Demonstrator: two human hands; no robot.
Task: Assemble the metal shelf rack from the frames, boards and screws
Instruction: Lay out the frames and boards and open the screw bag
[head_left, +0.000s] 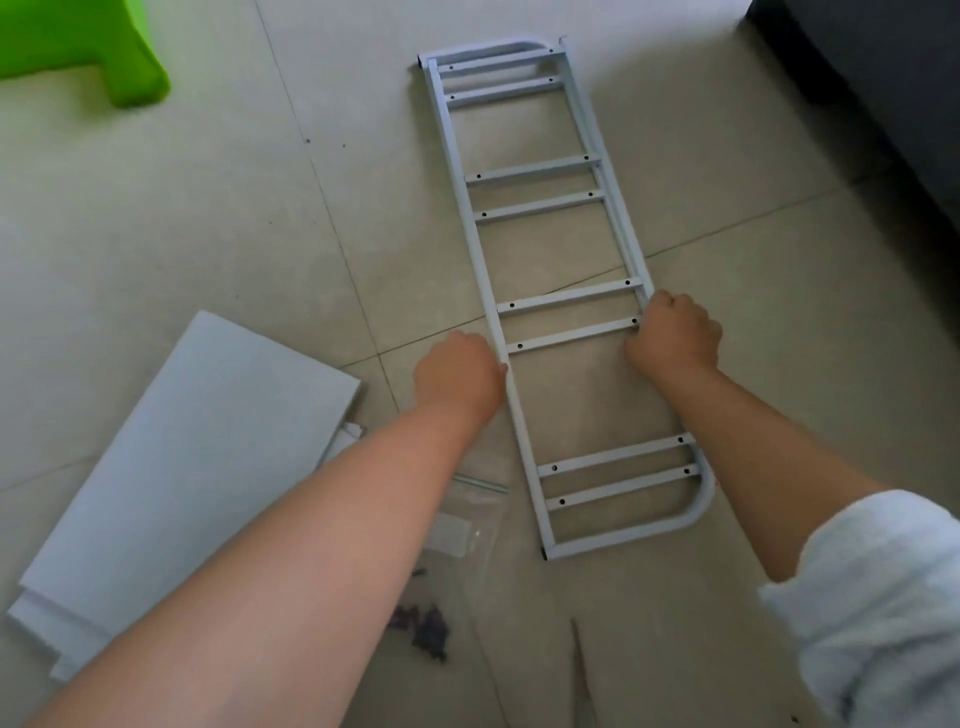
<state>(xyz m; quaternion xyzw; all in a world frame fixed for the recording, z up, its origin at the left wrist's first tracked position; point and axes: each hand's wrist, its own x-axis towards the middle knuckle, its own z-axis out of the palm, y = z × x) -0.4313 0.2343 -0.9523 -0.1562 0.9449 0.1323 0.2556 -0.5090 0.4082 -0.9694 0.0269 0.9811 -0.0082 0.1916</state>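
Soft even daylight, faint shadows, slightly soft focus throughout, wide-angle stretching at the edges, dark upper-right corner

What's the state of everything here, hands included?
Metal frames: stacked flat on the floor, unassembled.
Left hand: gripping the left rail.
Right hand: gripping the right rail.
White boards: stacked flat, unattached.
Screw bag: lying on the floor, screws beside it.
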